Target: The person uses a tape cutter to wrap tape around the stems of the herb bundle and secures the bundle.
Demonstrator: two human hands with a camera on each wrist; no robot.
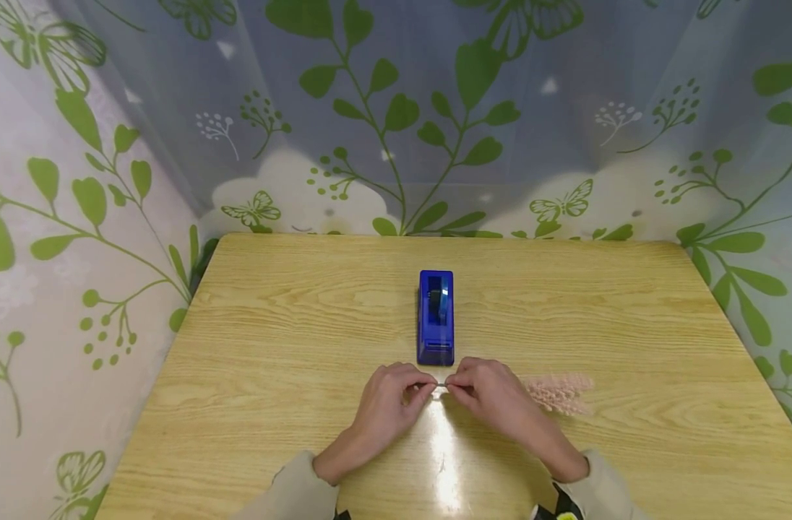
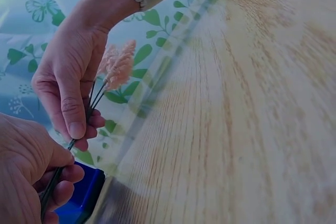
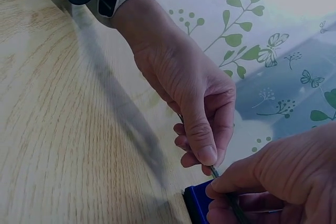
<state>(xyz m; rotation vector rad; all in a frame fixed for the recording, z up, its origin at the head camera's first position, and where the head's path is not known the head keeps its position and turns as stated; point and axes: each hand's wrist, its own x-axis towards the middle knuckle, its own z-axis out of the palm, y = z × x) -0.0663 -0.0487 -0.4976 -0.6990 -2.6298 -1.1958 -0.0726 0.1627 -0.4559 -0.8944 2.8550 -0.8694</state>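
Currently both hands clamp the stems [image 1: 441,384]: the left hand [image 1: 389,399] pinches them between thumb and fingers, and the right hand [image 1: 496,397] does likewise just beside it, with a short bare stretch between the two. The flowers [image 1: 561,393] lie past the right hand, on its outer side; whether they touch the table [image 1: 272,325] I cannot tell. The dispenser [image 1: 436,350] stands just beyond both hands.

With so slim a bundle, slipping looks the likeliest trouble: if either pinch eases, the stems could slide along one another or fan apart. A hard twist might kink them, the two grips being so close together. A careless push forward could knock the dispenser, and dragging the flowers might crush their fluffy heads.

Only the head view shows the whole dispenser with its tape roll [image 1: 444,300]; the wrist views catch just part of its blue body. The left wrist view, though, shows separate stems spreading towards the flowers, hidden from the head view behind the right hand.
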